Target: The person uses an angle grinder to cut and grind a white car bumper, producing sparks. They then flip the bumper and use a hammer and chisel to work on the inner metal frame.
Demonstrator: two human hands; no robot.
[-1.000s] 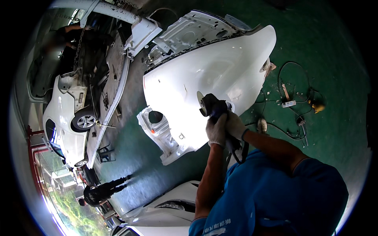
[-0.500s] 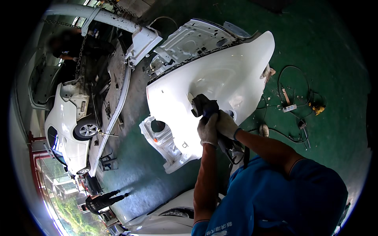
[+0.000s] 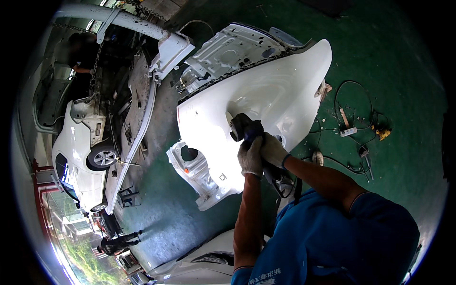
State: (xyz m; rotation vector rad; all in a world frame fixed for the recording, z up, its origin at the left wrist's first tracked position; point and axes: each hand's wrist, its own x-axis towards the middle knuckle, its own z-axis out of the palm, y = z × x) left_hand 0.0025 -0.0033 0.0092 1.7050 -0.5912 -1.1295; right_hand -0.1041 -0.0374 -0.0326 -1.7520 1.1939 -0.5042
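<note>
Both of my hands wear pale work gloves and grip a dark angle grinder (image 3: 249,129) with a guard on its head. My left hand (image 3: 250,156) is closed around the near part of its body. Just to the right of it, my right hand (image 3: 273,151) is wrapped round the same tool. The grinder's disc (image 3: 229,117), seen nearly edge-on, is against or very close to a large white car body panel (image 3: 270,90); contact cannot be made out. A cord hangs below the grinder beside my left forearm.
A white cut body section (image 3: 190,164) adjoins the panel's left side, and a bare door frame (image 3: 232,50) lies behind it. Cables, a power strip (image 3: 349,131) and a yellow tool (image 3: 383,133) lie right. A white car (image 3: 78,147), lifting arm (image 3: 128,23) and two people are left.
The grinder and both hands stay at nearly the same spot on the panel. At the lower left, the distant person in dark clothes has shifted slightly left.
</note>
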